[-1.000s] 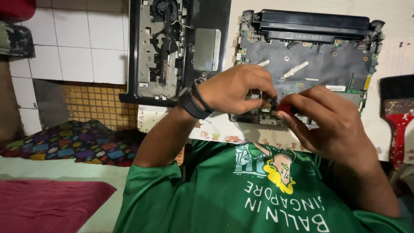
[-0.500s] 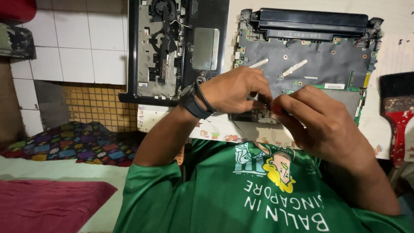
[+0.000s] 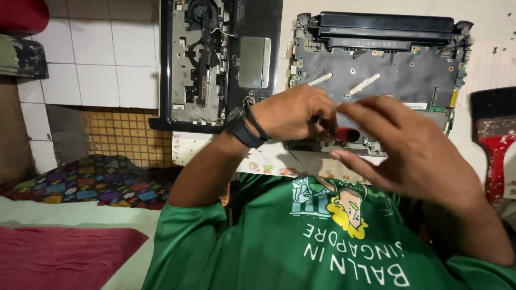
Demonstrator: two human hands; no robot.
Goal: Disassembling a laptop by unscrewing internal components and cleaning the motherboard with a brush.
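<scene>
Red-handled screwdriver [image 3: 346, 133], green shirt [image 3: 301, 241]

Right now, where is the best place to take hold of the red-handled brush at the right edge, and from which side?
Grip the brush by its red handle, coming from the right. The handle runs toward the person and lies bare, while the dark bristle end sits beside the opened laptop base.

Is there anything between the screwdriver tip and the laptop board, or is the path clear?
Cannot fully tell: the left hand wraps the red-handled screwdriver and hides its tip, with the right hand alongside. No loose object shows on the visible part of the laptop board.
</scene>
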